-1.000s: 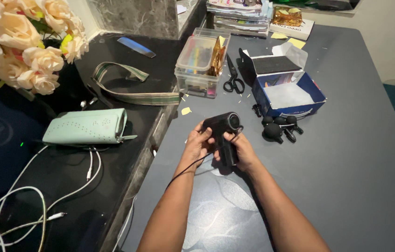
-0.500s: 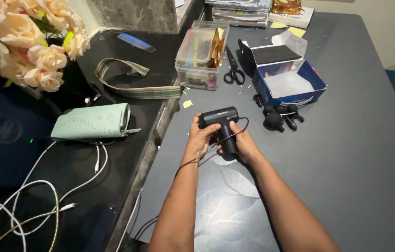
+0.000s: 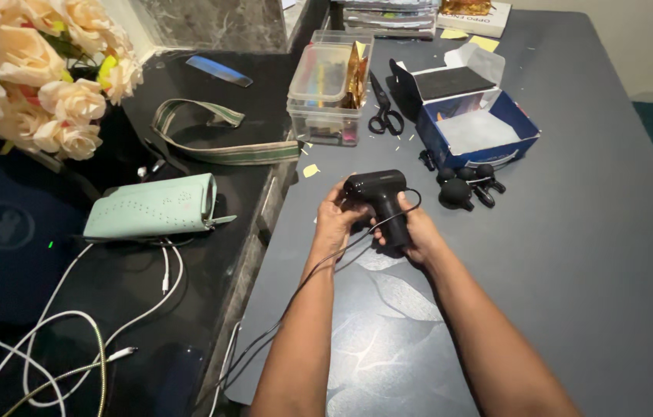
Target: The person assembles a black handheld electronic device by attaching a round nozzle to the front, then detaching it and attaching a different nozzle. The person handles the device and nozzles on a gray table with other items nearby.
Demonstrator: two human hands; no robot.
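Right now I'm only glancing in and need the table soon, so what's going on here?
A person holds a black massage gun over the grey table with both hands. The right hand grips its handle, and the left hand is at the head end, where a thin black cable trails off toward the table edge. Just beyond lie loose black attachment heads beside an open blue box, with scissors and a clear plastic container farther back.

Single cam on my head, pitched down and forward over the grey table (image 3: 589,255). Close range: my forearms enter from the bottom edge, both hands mid-frame. Left third covers the black counter (image 3: 211,185). No second view.
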